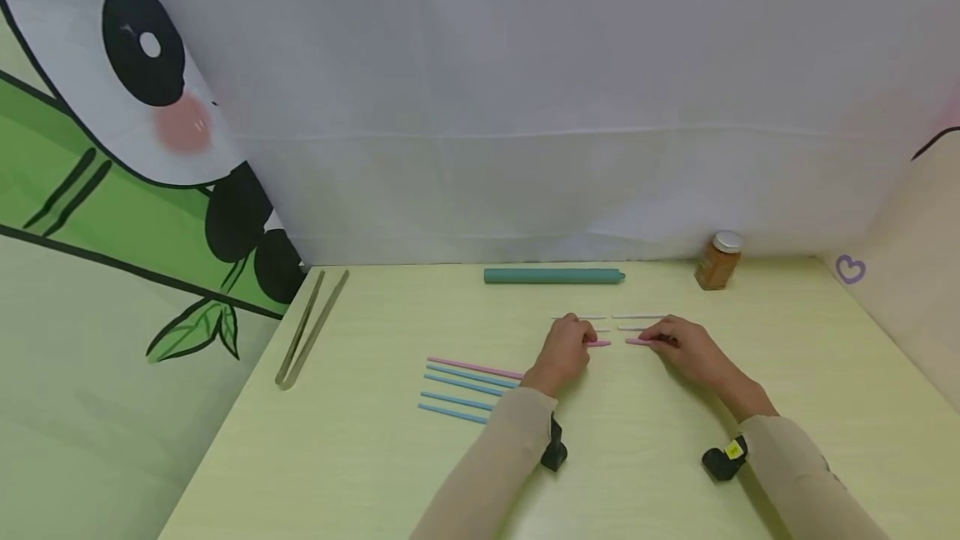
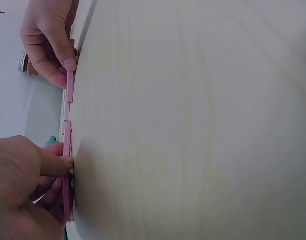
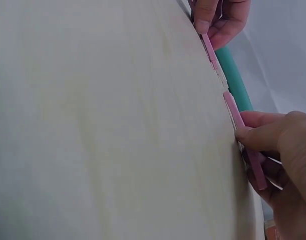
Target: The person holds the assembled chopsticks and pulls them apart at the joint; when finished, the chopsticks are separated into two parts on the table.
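Observation:
My left hand (image 1: 564,354) pinches a short pink stick (image 2: 67,192) low over the table, between thumb and fingers. Facing it across a small gap, a second pink stick (image 3: 238,112) is pinched by my right hand (image 1: 693,350). The two sticks point end to end, roughly in line. Just beyond the hands lie thin pale sticks (image 1: 637,316) in left and right rows, partly hidden by the fingers. Left of my left wrist, several blue sticks (image 1: 457,397) and a longer pink stick (image 1: 474,367) lie side by side, their right ends covered by the arm.
Behind the hands, a green cylinder (image 1: 553,276) lies along the back of the table (image 1: 360,457). A brown jar with a silver lid (image 1: 717,262) stands at the back right. Long metal tongs (image 1: 309,332) lie near the left edge. A white cloth (image 1: 480,190) hangs behind.

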A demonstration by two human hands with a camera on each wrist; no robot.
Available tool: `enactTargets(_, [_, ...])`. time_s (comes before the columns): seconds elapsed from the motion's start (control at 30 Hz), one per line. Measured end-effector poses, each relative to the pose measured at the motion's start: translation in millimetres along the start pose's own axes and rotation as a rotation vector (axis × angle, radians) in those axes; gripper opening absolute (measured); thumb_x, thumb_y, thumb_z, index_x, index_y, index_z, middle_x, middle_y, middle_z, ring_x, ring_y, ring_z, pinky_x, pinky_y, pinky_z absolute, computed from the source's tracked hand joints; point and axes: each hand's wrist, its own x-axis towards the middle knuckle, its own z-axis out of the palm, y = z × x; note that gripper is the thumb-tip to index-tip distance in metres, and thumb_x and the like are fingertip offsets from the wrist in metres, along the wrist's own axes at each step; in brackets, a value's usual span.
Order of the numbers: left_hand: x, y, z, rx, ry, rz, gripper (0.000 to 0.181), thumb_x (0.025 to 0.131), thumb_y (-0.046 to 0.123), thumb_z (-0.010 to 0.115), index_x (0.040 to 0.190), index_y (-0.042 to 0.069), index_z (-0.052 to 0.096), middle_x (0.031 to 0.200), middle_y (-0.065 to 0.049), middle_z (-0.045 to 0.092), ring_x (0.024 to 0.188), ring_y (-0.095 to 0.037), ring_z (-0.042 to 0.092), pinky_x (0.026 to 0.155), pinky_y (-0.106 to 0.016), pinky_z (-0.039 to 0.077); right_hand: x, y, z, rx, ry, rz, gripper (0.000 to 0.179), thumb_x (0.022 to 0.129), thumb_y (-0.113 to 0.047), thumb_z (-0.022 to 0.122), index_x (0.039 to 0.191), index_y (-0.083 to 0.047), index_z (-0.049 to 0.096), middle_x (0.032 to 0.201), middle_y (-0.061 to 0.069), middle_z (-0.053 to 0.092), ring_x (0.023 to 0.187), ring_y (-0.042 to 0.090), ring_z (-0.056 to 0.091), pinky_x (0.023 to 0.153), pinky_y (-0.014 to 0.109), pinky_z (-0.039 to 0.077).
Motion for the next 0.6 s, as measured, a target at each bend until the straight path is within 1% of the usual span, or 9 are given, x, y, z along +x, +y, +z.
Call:
enactTargets(0.17, [-2.0,2.1,-2.5,0.006,-0.005,-0.009,0.017,0.088,0.0,0.065,0.099,0.01,0.072,0.091,-0.001,0.06,0.088,-0.014,0.054,0.084,-0.021,0.048,0.7,-0.3,0.8,-0.015,0.007,-0.029,0.016,0.082,0.001,0.07,0.095,-0.007,0.075,0.093,0.004,0.067,0.082,0.014,0.057,0.07,0.028,0.048])
enactTargets(0.33, [-2.9,2.6,-3.0,0.024,0.002,-0.003,0.017,0.088,0.001,0.064,0.099,0.011,0.072,0.094,-0.002,0.061,0.092,-0.017,0.056,0.089,-0.024,0.047,0.9,-1.8,0.8,-0.008,0.02,-0.054,0.016,0.081,0.001,0.071,0.095,-0.006,0.076,0.089,0.003,0.067,0.079,0.012,0.057,0.068,0.026,0.047])
enactTargets(0.5, [-2.9,3.0,-3.1,0.045,0.023,0.006,0.017,0.087,0.001,0.065,0.099,0.011,0.072,0.094,-0.001,0.061,0.093,-0.018,0.057,0.089,-0.025,0.047,1.4,-4.0,0.4,-0.016,0.045,-0.085,0.017,0.08,0.001,0.072,0.095,-0.006,0.076,0.086,0.001,0.066,0.077,0.011,0.057,0.066,0.025,0.046])
enactTargets(0.6, [-3.9,4.1,-4.8,0.056,0.034,0.003,0.018,0.086,0.0,0.066,0.098,0.012,0.072,0.094,0.0,0.062,0.091,-0.018,0.057,0.088,-0.025,0.047,2.0,-6.7,-1.2,-0.022,0.039,-0.085,0.017,0.08,0.0,0.072,0.095,-0.007,0.076,0.086,0.001,0.065,0.076,0.012,0.056,0.066,0.025,0.046])
